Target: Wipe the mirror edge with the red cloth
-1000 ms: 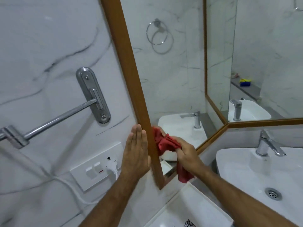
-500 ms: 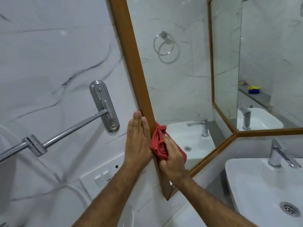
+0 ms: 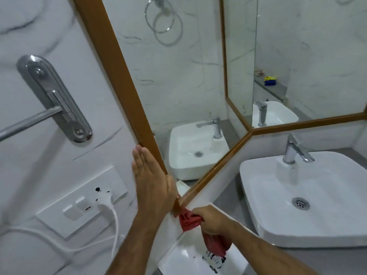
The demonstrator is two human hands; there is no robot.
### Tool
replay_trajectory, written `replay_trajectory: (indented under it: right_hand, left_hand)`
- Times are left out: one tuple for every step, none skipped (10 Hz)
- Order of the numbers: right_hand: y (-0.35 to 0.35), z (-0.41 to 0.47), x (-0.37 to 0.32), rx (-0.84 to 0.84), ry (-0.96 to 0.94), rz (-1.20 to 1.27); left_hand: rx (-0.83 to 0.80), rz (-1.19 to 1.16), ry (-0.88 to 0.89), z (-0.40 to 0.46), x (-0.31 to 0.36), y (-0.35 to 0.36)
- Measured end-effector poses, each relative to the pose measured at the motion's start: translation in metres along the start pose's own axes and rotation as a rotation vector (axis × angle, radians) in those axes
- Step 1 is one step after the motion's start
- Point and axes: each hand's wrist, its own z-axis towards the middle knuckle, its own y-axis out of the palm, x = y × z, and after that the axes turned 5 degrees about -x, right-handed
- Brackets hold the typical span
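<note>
A mirror with a brown wooden frame (image 3: 117, 62) hangs on the marble wall; its left edge slants down to a lower corner. My left hand (image 3: 151, 181) lies flat and open against the outer side of that edge, fingers pointing up. My right hand (image 3: 211, 219) grips the red cloth (image 3: 187, 220) and presses it against the frame's lower left corner. Part of the cloth hangs below my fist.
A chrome towel bar with its bracket (image 3: 57, 100) is on the wall at the left. Below it sits a white switch plate with a plug and cable (image 3: 103, 201). A white basin with a chrome tap (image 3: 297, 197) stands at the right; a white box (image 3: 190, 259) lies below my hands.
My right hand has slid the red cloth down the left frame edge from mid-height to the lower corner. My left hand stays flat against the frame's outer side.
</note>
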Motion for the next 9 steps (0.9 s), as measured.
replay_trajectory:
  right_hand:
    - [0.005,-0.02,0.034,-0.073,0.16,0.021]
    - [0.02,-0.032,0.057,-0.018,0.259,-0.029]
    - [0.047,-0.03,0.07,0.093,0.226,-0.201]
    - [0.084,-0.02,0.072,-0.006,0.279,-0.359]
    - [0.123,-0.012,0.071,-0.232,0.405,-0.283]
    - [0.162,-0.015,0.068,-0.287,0.482,-0.266]
    - [0.171,-0.021,0.065,-0.262,0.515,-0.293]
    - [0.14,-0.025,0.059,-0.342,0.535,-0.227]
    - [0.113,-0.036,0.056,-0.23,0.55,-0.261]
  left_hand:
    - [-0.062,-0.063,-0.002,-0.047,-0.006,0.046]
    - [-0.18,0.014,0.022,-0.09,-0.025,0.089]
    - [-0.369,0.093,0.058,-0.127,-0.044,0.13]
    - [-0.531,0.166,0.067,-0.157,-0.057,0.16]
    - [-0.615,0.184,0.098,-0.182,-0.07,0.187]
    - [-0.726,0.222,0.126,-0.195,-0.087,0.208]
    - [-0.767,0.253,0.138,-0.204,-0.091,0.218]
    - [-0.75,0.23,0.158,-0.204,-0.077,0.209]
    - [-0.602,0.12,0.231,-0.196,-0.06,0.194]
